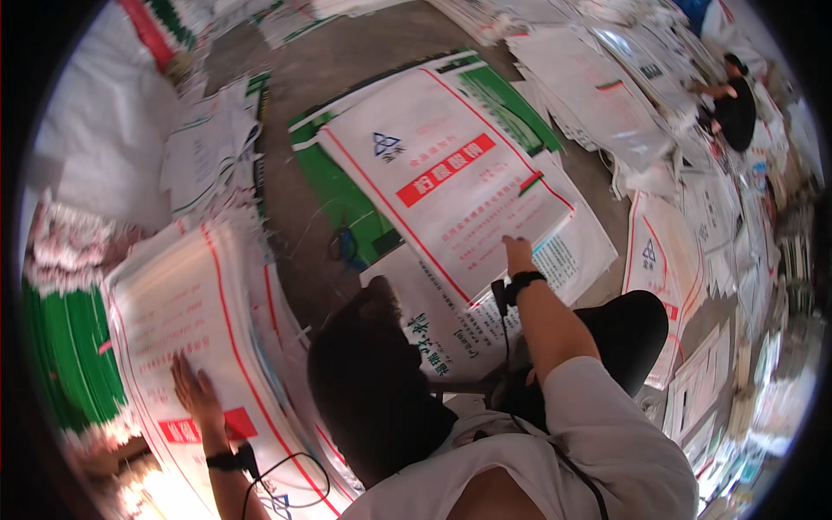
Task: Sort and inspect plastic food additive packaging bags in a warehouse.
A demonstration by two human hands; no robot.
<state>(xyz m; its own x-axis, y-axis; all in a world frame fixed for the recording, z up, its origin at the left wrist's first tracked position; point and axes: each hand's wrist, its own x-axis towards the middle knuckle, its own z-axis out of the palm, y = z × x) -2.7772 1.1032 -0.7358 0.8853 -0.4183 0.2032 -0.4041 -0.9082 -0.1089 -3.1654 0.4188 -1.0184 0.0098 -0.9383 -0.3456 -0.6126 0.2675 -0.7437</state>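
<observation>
In the head view, a person in a white top sits low among sacks, knees bent. The right arm reaches forward, elbow bent, forearm slanting up and slightly left. Its right hand, with a black band at the wrist, is at the near right part of a white sack, one finger stretched to the left and the others curled; I can't tell from here whether it grips the edge.

That sack lies flat over green-and-white sacks on the grey floor, straight ahead of the person. Its long axis runs from upper left to lower right; the end with the blue emblem points away and leftward.

The left arm comes up from the lower edge. The left hand rests palm down, fingers spread and holding nothing, on a sack pile at the person's left. The pile's long axis slants from far left towards the person, its top sack's emblem end nearest.
</observation>
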